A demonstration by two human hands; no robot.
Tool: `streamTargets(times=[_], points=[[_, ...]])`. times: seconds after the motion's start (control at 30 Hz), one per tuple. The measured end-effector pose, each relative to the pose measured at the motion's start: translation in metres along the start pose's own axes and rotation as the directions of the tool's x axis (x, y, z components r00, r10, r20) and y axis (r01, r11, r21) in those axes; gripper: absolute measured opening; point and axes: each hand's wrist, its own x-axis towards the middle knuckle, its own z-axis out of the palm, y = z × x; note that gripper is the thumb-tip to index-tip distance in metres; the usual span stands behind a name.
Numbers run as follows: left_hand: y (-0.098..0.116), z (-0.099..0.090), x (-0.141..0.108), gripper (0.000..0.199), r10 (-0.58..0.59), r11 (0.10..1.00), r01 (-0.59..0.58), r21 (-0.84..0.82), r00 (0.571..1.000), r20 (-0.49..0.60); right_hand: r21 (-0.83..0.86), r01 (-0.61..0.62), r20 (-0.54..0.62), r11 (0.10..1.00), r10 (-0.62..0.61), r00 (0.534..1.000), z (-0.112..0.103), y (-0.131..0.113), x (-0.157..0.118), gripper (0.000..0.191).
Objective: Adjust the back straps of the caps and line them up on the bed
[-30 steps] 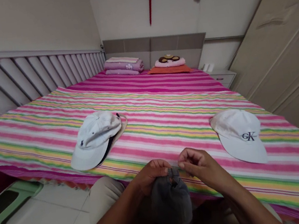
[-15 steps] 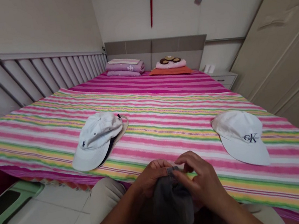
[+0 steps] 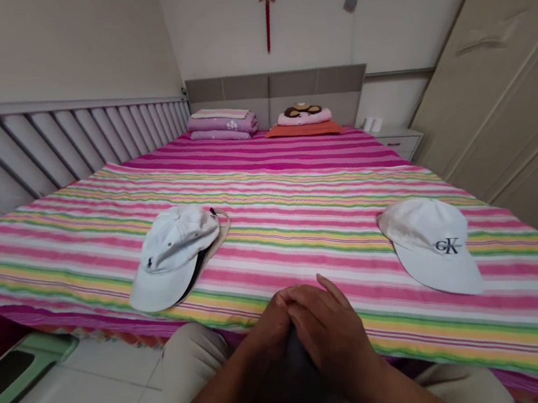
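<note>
The left hand point(image 3: 267, 330) and right hand point(image 3: 333, 343) are cupping a dark cap point(image 3: 298, 365), their fingers point(image 3: 310, 306) closing over and hiding most of it. Beyond that cap, a white cap point(image 3: 173, 256) and another white cap point(image 3: 430, 248) are lying apart on the striped bed point(image 3: 292, 218).

Bed point(image 3: 297, 224) with pink-striped sheet point(image 3: 299, 271), stacked caps point(image 3: 171, 256), white CK cap point(image 3: 432, 248), folded purple bedding point(image 3: 222, 126)

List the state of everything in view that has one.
Left hand, clasping dark grey cap, mostly hidden
Right hand, closed over left hand and cap
White navy-logo cap, lying on another cap
White CK cap, lying crown up
Bedding, folded and stacked
Nightstand drawer, shut
Wardrobe doors, shut
</note>
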Motion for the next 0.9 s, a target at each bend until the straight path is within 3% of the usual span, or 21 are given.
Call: streamTargets(times=[0.07, 0.13, 0.2, 0.27, 0.33, 0.47, 0.53, 0.77, 0.83, 0.9], points=[[0.001, -0.002, -0.001, 0.014, -0.027, 0.999, 0.028, -0.028, 0.998, 0.048, 0.102, -0.108, 0.009, 0.989, 0.107, 0.994, -0.005, 0.004, -0.001, 0.028], [0.004, -0.009, 0.000, 0.019, -0.060, 0.997, 0.064, -0.047, 0.994, 0.093, 0.265, -0.320, 0.055, 0.910, 0.317, 0.947, -0.009, 0.016, -0.004, 0.035], [0.008, -0.016, 0.001, 0.023, -0.075, 0.996, 0.080, -0.043, 0.991, 0.110, 0.465, -0.545, 0.279, 0.698, 0.469, 0.838, -0.010, 0.030, -0.007, 0.033], [0.015, -0.021, 0.003, 0.024, -0.082, 0.996, 0.086, -0.029, 0.990, 0.118, 0.575, -0.709, 0.594, 0.408, 0.388, 0.705, -0.010, 0.043, -0.011, 0.030], [0.023, -0.022, 0.004, 0.028, -0.100, 0.994, 0.104, -0.028, 0.989, 0.113, 0.600, -0.783, 0.743, 0.165, 0.249, 0.622, -0.009, 0.049, -0.014, 0.031], [0.039, -0.020, 0.005, 0.043, -0.159, 0.985, 0.168, -0.036, 0.971, 0.178, 0.685, -0.700, 0.724, -0.201, 0.289, 0.626, -0.013, 0.047, -0.013, 0.030], [0.045, -0.021, 0.005, 0.044, -0.167, 0.986, 0.168, 0.016, 0.957, 0.236, 0.706, -0.636, 0.709, -0.312, 0.321, 0.628, -0.017, 0.044, -0.009, 0.028], [0.041, -0.047, 0.009, 0.034, -0.347, 0.932, 0.294, 0.213, 0.893, 0.286, 0.749, -0.525, 0.660, -0.404, 0.395, 0.639, -0.031, 0.049, 0.008, 0.025], [0.037, -0.051, 0.008, 0.037, -0.295, 0.954, 0.263, 0.142, 0.908, 0.298, 0.735, -0.533, 0.674, -0.419, 0.373, 0.637, -0.035, 0.053, 0.011, 0.023], [0.035, -0.048, 0.007, 0.035, -0.167, 0.985, 0.175, -0.003, 0.943, 0.289, 0.706, -0.549, 0.697, -0.448, 0.296, 0.653, -0.038, 0.059, 0.012, 0.022]])
